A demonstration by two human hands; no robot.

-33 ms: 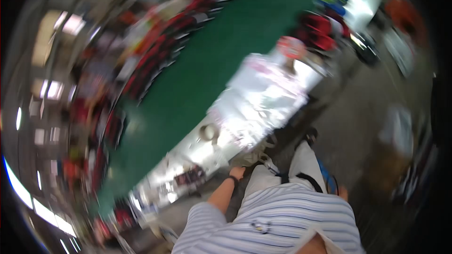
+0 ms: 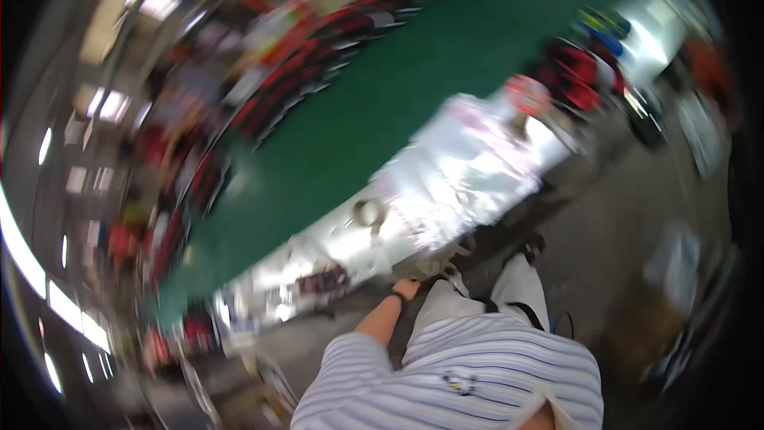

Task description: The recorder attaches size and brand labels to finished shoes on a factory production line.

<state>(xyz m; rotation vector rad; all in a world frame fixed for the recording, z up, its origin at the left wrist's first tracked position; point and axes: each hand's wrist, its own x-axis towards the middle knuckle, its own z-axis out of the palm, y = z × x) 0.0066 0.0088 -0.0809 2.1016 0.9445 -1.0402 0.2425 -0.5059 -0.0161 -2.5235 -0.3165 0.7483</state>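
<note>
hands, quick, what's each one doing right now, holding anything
Left hand: hangs by the hip near the long white worktable; too blurred to tell if open, closed or holding anything.
Right hand: not in view.

Blurred workshop, long white workbench (image 2: 477, 167), green surface (image 2: 382, 103) behind it, grey floor (image 2: 613, 223), bright windows (image 2: 111, 103)
</note>
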